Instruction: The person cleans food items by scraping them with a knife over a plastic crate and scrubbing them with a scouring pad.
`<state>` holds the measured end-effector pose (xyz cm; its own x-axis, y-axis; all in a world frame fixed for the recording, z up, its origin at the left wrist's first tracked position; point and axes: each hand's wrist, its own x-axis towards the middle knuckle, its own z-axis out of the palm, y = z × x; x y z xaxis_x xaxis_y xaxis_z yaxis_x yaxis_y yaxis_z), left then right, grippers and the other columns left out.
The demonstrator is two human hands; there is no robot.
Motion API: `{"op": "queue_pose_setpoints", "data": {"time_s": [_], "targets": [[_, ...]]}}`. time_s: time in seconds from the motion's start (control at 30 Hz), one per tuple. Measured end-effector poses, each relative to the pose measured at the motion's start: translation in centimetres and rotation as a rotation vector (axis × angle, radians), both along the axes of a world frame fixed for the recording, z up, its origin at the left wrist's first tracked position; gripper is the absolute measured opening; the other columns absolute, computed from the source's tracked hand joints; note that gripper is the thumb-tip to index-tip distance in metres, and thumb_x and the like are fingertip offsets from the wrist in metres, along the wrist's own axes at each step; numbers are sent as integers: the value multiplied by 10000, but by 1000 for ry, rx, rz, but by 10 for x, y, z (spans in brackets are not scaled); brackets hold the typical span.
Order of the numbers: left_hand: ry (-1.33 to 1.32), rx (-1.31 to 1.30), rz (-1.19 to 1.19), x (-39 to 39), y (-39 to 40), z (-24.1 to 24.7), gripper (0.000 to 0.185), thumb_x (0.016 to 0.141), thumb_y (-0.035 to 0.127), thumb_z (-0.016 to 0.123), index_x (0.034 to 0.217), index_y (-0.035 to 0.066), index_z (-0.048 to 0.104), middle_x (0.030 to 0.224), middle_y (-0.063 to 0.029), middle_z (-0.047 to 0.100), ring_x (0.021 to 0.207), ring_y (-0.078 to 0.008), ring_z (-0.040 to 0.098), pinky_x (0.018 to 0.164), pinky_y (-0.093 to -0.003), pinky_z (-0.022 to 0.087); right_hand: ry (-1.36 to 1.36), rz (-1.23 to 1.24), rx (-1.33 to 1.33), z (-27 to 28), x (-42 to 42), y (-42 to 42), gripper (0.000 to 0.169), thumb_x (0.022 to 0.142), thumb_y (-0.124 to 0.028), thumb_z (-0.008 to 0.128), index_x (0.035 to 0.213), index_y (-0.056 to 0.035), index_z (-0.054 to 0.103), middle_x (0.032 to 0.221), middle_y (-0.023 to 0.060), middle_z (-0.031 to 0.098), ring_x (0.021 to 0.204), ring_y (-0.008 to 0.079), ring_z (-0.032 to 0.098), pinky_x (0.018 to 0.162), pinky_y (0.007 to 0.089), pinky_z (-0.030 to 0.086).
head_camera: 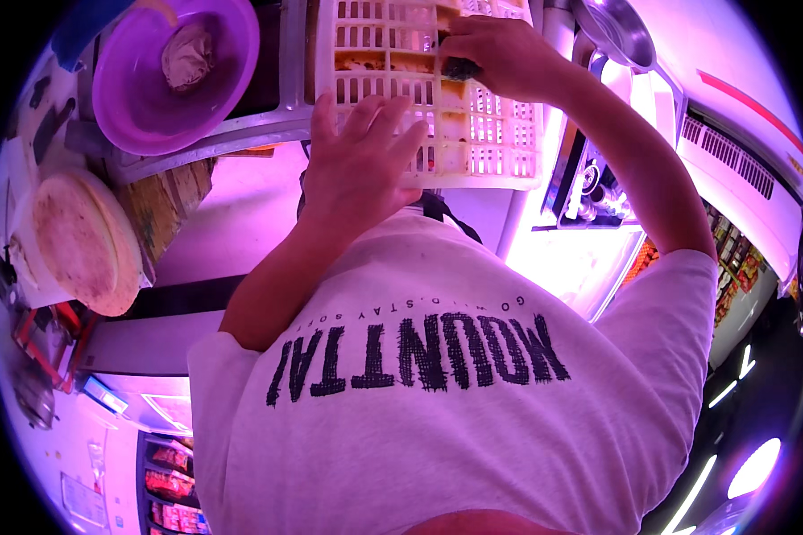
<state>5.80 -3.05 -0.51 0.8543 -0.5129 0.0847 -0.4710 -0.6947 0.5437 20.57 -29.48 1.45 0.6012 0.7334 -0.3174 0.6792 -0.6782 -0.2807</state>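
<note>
In front of me is a white plastic crate point(502, 157) with slotted panels and brown stains along its ribs. My left hand point(365, 150) lies with spread fingers on the crate's near left part, holding nothing. Pinched in the fingers of my right hand point(502, 57) is a dark scouring pad point(460, 69), pressed against a stained rib near the crate's middle. My fingers partly cover the pad, so its exact material is unclear.
Left of the crate, a purple plastic basin point(140, 127) holds a pale, crumpled lump point(187, 59). Another person's hand point(158, 8) reaches over its rim. Round boards point(77, 234) lie farther left. A metal pan point(619, 33) is at upper right, above a counter appliance point(595, 190).
</note>
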Motion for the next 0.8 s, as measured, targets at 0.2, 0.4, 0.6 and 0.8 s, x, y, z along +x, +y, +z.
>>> {"op": "queue_pose_setpoints", "data": {"time_s": [0.2,0.4,0.6,0.8], "targets": [[0,-17,2,1,-1,1,795,580,399,999,1310,213,746,1464,-21,609,1380,-220,544,1260,-632,272,-310,-107,134,-14,-34,-3,347,867,-43,758,1182,-187,731,1131,15,689,1088,266,720,780,418,640],[-3,-6,2,0,0,-2,775,591,394,990,1306,218,749,1476,-11,601,1384,-219,539,1261,-645,279,42,5,22,13,0,-11,304,889,-31,746,1176,-129,725,1137,58,691,1110,311,703,903,469,590],[-34,29,6,-1,0,1,761,595,385,978,1305,230,751,1485,-3,601,1382,-227,537,1263,-643,291,-197,-17,58,-9,-17,1,351,853,-53,780,1185,-153,728,1129,35,677,1077,305,714,799,444,617],[-43,-33,-2,-1,0,-3,756,619,413,976,1308,210,740,1474,-31,614,1383,-240,547,1258,-667,298,-325,-499,483,-30,-36,-14,282,895,-129,819,1164,-120,734,1112,103,734,1020,327,741,833,414,620]]}}
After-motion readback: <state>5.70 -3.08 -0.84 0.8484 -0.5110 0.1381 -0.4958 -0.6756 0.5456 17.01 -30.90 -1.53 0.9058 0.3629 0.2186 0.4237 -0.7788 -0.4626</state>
